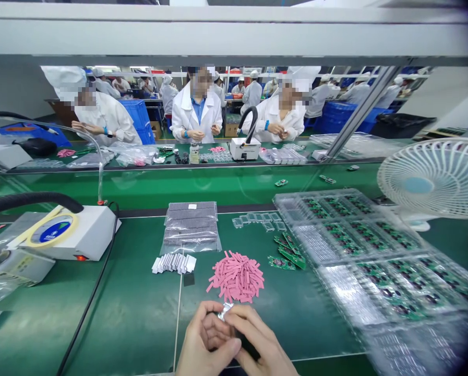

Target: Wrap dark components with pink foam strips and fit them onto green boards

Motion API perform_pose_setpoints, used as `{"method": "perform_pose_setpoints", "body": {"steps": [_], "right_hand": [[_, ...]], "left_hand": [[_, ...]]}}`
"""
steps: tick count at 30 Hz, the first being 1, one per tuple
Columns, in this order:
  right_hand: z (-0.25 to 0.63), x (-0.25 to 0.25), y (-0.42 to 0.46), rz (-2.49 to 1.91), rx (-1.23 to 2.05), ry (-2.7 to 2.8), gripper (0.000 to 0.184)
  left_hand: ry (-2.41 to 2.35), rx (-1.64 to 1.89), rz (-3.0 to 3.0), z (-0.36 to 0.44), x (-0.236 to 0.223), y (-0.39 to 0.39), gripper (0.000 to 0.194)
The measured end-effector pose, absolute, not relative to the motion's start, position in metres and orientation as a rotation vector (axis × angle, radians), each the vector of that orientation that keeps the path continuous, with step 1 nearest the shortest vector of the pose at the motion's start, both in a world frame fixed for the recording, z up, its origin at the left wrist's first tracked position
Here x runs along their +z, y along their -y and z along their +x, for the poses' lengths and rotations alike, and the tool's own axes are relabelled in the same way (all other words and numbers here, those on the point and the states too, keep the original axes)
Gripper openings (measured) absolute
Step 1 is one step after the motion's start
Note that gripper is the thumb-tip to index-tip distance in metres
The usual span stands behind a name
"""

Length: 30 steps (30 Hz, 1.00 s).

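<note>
Close to the front edge of the green bench, my left hand (205, 342) and my right hand (260, 339) meet with curled fingers. Between their fingertips is a small shiny silver-white piece (226, 311), partly covered by the fingers. Just beyond lies a heap of pink strips (237, 277). Left of the heap is a row of white-grey flat pieces (174, 263), with a small dark square (189, 280) beside it. To the right of the heap are several loose green circuit boards (289, 251), and behind them small clear plastic frames (260, 220).
Clear trays of circuit boards (374, 245) cover the right side, near a white fan (423, 180). A bag of dark strips (190, 224) lies at the back. On the left stand a white machine (88, 230) and a black cable (91, 300). Co-workers sit across the green belt (202, 183).
</note>
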State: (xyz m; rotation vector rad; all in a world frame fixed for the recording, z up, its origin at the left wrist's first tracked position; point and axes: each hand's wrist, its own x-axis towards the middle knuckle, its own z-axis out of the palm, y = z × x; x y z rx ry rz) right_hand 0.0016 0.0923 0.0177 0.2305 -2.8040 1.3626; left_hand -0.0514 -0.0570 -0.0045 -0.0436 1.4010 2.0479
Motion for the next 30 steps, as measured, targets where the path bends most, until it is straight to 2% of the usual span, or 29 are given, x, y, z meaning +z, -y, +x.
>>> {"method": "perform_pose_setpoints", "body": {"steps": [2, 4, 7, 10, 21, 26, 30], "right_hand": [[-0.001, 0.019, -0.092, 0.123, 1.631, 2.662, 0.023], [-0.001, 0.014, -0.093, 0.054, 1.817, 2.468, 0.029], [0.0, 0.002, -0.095, 0.065, 1.988, 2.263, 0.038], [0.0, -0.005, -0.095, 0.062, 2.063, 2.196, 0.041], [-0.001, -0.004, -0.094, 0.002, 2.119, 2.186, 0.04], [-0.001, 0.001, -0.094, -0.002, 2.118, 2.29, 0.041], [-0.001, -0.001, -0.092, 0.041, 2.084, 2.299, 0.044]], "left_hand": [[-1.446, 2.026, -0.032, -0.052, -0.003, 0.057, 0.052], [-1.586, 2.025, 0.039, -0.054, -0.002, 0.058, 0.037], [-1.81, 2.058, 0.247, -0.057, -0.005, 0.06, 0.015], [-1.852, 2.064, 0.33, -0.058, -0.009, 0.06, 0.01], [-1.858, 2.036, 0.275, -0.061, -0.008, 0.06, 0.013], [-1.693, 1.855, 0.257, -0.071, -0.014, 0.066, 0.03], [-1.577, 1.843, 0.233, -0.069, -0.023, 0.067, 0.039]]}}
